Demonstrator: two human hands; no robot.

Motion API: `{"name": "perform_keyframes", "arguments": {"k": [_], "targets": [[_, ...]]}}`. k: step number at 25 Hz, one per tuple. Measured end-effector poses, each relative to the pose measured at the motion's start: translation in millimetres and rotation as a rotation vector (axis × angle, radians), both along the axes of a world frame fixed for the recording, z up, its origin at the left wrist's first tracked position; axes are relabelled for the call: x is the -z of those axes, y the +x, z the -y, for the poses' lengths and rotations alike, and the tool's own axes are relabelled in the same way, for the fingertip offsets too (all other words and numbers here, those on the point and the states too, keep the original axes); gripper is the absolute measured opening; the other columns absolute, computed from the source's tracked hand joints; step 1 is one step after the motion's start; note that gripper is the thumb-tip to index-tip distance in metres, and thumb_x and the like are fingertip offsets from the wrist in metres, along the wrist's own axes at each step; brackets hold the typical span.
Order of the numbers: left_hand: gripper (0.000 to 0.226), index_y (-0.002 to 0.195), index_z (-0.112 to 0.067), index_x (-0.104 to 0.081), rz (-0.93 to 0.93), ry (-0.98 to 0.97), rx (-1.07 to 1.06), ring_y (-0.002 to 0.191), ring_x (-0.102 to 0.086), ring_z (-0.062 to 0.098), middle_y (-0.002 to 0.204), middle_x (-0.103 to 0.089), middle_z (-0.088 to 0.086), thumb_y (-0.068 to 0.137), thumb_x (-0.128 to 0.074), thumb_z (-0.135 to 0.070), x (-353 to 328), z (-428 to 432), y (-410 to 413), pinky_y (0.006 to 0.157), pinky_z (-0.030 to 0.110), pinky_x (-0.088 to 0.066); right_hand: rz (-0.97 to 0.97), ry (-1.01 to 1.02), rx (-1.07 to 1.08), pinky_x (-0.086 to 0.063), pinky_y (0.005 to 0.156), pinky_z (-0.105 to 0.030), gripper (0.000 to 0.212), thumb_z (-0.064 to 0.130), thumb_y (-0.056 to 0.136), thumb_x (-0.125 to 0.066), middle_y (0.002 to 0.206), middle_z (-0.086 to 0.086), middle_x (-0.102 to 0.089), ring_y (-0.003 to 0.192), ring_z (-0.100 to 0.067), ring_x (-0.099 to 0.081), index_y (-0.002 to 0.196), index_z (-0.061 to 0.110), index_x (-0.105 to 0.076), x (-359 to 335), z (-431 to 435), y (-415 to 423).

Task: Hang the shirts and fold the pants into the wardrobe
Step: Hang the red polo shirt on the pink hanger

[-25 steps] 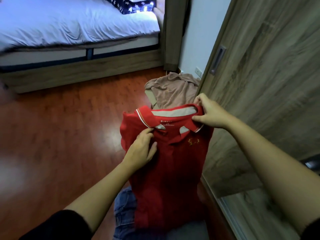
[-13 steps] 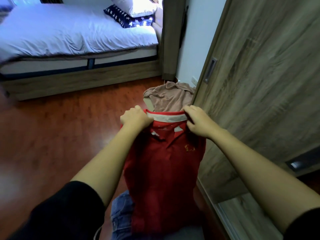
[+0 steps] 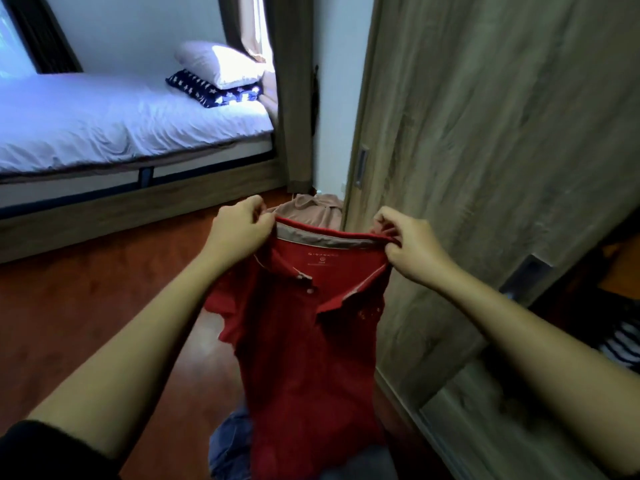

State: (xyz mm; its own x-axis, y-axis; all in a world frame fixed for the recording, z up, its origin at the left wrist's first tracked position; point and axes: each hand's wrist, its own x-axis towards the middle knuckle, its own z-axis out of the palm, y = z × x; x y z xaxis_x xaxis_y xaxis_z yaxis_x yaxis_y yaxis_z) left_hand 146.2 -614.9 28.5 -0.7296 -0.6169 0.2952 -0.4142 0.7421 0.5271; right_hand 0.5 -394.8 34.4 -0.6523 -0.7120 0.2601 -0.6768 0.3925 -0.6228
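A red polo shirt [image 3: 311, 348] hangs in front of me, collar up and its front facing me. My left hand [image 3: 239, 232] grips the left end of the collar. My right hand [image 3: 408, 245] pinches the right end of the collar. Behind the shirt a beige garment [image 3: 311, 213] lies on the floor. Blue jeans [image 3: 230, 448] lie on the floor below the shirt, partly hidden by it. The wooden wardrobe door [image 3: 485, 168] stands at the right, and its dark opening [image 3: 609, 299] shows at the far right.
A bed [image 3: 121, 126] with white sheets, a white pillow [image 3: 221, 65] and a star-patterned cushion [image 3: 211, 90] fills the upper left. Red-brown wooden floor [image 3: 86, 299] stretches between the bed and me. A striped item [image 3: 623, 344] shows inside the wardrobe.
My left hand moved from the shirt's chest up to the collar. Both hands lifted the shirt higher and spread the collar wide. My view tilted upward.
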Motion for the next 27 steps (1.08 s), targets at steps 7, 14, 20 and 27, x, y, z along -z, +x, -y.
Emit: {"name": "perform_keyframes", "arguments": {"k": [7,14,20,27], "targets": [[0.035,0.065,-0.019,-0.050,-0.456,0.076,0.565,0.054,-0.042,-0.002,0.055,-0.048,-0.006,0.091,-0.045,-0.043,-103,-100,-40,0.054,0.020,-0.034,-0.419,-0.083,0.334,-0.041,0.067,-0.013,0.029,-0.002,0.068,-0.056,0.081,0.001,-0.068,0.071,0.001,-0.059,0.074,0.021,-0.071,-108,-141,23],[0.039,0.064,-0.022,-0.034,-0.475,-0.169,0.831,0.064,-0.059,0.025,0.051,-0.046,0.001,0.091,-0.043,-0.048,-112,-237,-112,0.055,0.028,-0.025,-0.395,0.118,0.625,-0.042,0.081,-0.017,0.041,-0.010,0.069,-0.047,0.098,0.000,-0.071,0.097,-0.017,-0.064,0.089,0.015,-0.072,-116,-289,31],[0.044,0.056,-0.023,-0.034,-0.616,0.020,1.108,0.050,-0.039,-0.001,0.055,-0.043,-0.011,0.088,-0.039,-0.054,-139,-345,-157,0.051,0.014,-0.030,-0.386,0.020,0.827,-0.028,0.079,0.010,0.046,-0.014,0.074,-0.043,0.108,0.001,-0.068,0.097,0.001,-0.054,0.103,0.008,-0.071,-146,-390,46],[0.046,0.064,-0.029,-0.051,-0.499,0.102,1.206,0.053,-0.057,-0.004,0.055,-0.059,-0.016,0.092,-0.030,-0.058,-140,-467,-200,0.055,0.010,-0.040,-0.532,0.066,0.886,-0.042,0.100,-0.023,0.037,-0.008,0.077,-0.047,0.111,-0.004,-0.067,0.107,-0.018,-0.060,0.102,0.005,-0.071,-159,-480,39]]}}
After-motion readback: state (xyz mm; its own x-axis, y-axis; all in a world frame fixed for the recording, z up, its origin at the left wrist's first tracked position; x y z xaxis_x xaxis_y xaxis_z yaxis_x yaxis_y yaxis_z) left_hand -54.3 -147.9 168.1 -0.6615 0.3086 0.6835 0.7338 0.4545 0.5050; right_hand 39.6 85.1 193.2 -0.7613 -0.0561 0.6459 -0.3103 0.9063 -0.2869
